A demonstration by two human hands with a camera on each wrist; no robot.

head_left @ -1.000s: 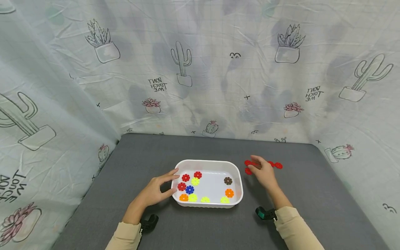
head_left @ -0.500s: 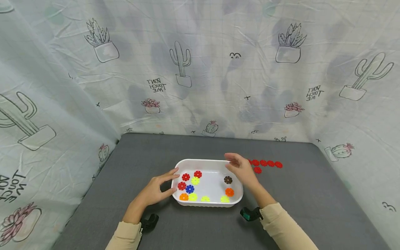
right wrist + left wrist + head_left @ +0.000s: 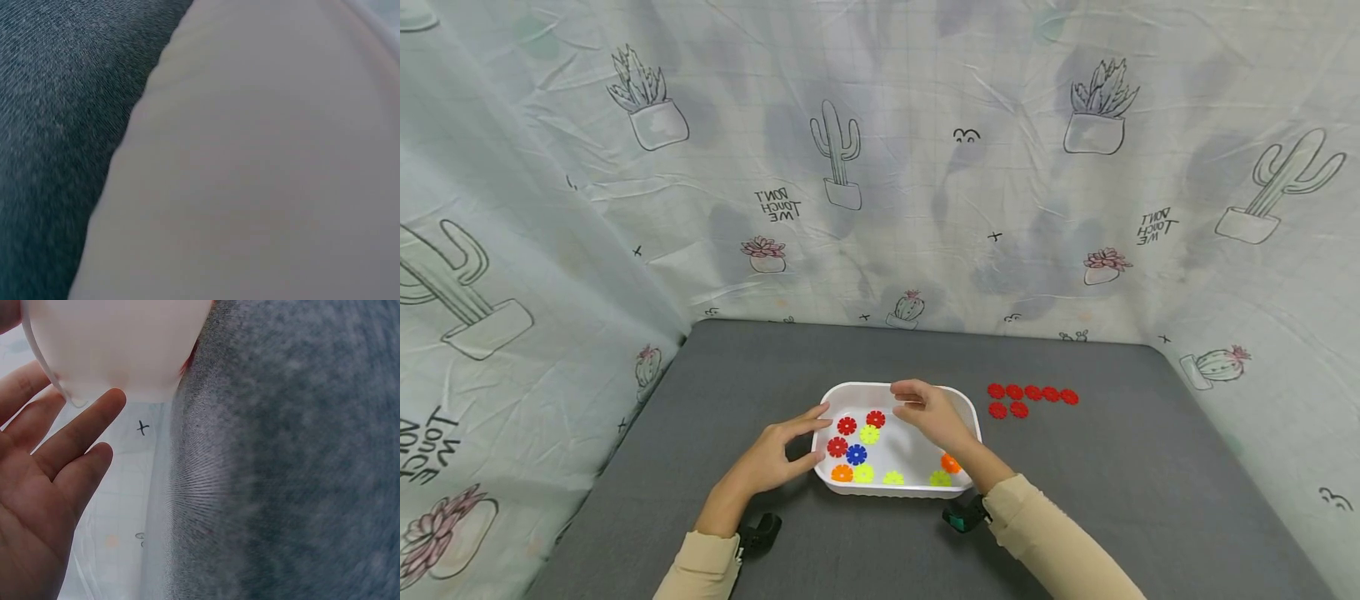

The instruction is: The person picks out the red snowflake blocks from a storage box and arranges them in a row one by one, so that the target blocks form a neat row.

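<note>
A white plastic tray (image 3: pixel 917 492) holds flower-shaped slotted discs: a blue disc (image 3: pixel 856 454), a red disc (image 3: pixel 837 447), a yellow disc (image 3: pixel 869 434), an orange disc (image 3: pixel 842 473) and several others. My left hand (image 3: pixel 775 454) rests against the tray's left end, its fingers extended along the rim. Loosely spread fingers (image 3: pixel 94 431) lie by the tray wall in the left wrist view. Over the tray's right half hovers my right hand (image 3: pixel 934 414), fingers slightly bent, no disc visible in them. It hides part of the tray floor. The right wrist view shows the tray wall (image 3: pixel 250 156), not the hand.
Several red discs (image 3: pixel 1033 392) lie in two rows on the grey tabletop (image 3: pixel 850 550), right of the tray. Behind and beside the table hangs a white cloth (image 3: pixel 895 233) printed with cacti. A dark device (image 3: pixel 966 515) is strapped to my right wrist.
My right hand has moved left from the red discs to above the tray, uncovering both rows. The brown disc in the tray is now hidden. My left hand has stayed at the tray.
</note>
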